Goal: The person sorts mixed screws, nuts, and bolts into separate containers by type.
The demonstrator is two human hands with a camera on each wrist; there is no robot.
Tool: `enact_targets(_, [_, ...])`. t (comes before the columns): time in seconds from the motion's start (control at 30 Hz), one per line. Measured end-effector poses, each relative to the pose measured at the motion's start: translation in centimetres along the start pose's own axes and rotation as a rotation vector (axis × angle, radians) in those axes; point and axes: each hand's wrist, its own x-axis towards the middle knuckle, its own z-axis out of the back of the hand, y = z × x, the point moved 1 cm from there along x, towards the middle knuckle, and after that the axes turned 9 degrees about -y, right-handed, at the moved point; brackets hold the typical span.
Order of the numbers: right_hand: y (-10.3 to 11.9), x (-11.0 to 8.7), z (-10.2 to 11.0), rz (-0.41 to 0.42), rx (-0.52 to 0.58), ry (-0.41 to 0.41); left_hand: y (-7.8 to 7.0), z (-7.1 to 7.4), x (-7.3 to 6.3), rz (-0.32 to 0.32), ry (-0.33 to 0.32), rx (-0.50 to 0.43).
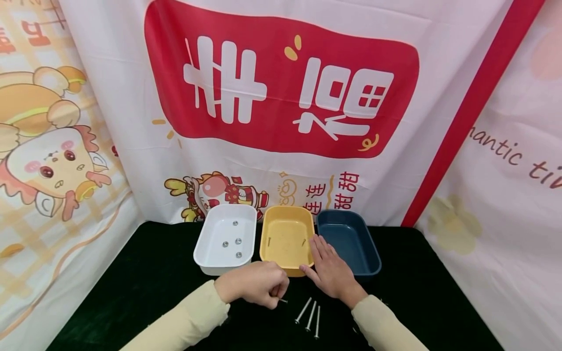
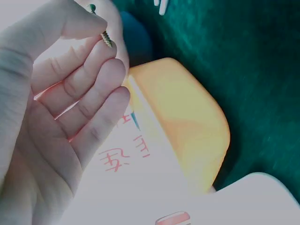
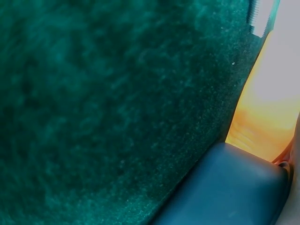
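My left hand [image 1: 253,283] pinches a small brass-coloured screw [image 2: 107,39] between thumb and forefinger, just in front of the yellow bin [image 1: 287,263]. In the left wrist view the other fingers lie side by side, slightly bent. My right hand [image 1: 332,273] is flat with straight fingers, reaching over the adjoining edges of the yellow bin and the blue bin [image 1: 376,263]. Two small screws [image 1: 304,242] lie inside the yellow bin. In front of the bins, three long silver bolts [image 1: 311,316] lie side by side on the dark green cloth.
To the left stands a white bin [image 1: 203,261] holding several round metal nuts [image 1: 238,241]. All three bins form a row at the back of the green-covered table [image 1: 127,292]. A printed cloth curtain [image 1: 281,180] hangs right behind them, with more at both sides.
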Motion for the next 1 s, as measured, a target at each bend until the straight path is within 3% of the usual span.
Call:
enact_targets(0.2, [0.0, 0.0, 0.1, -0.002, 0.006, 0.009, 0.5, 1.7, 0.7, 0.015, -0.038, 0.027])
enact_targets(0.57, [0.1, 0.2, 0.2, -0.004, 0.01, 0.016, 2.3, 3.8, 3.0, 0.009, -0.101, 0.163])
enact_targets(0.83, [-0.1, 0.2, 0.0, -0.016, 0.037, 0.028, 4.6, 3.8, 4.6, 0.025, -0.182, 0.204])
enact_targets(1.0, [-0.1, 0.3, -0.1, -0.018, 0.034, 0.03, 6.3, 3.3, 5.0, 0.12, -0.301, 0.265])
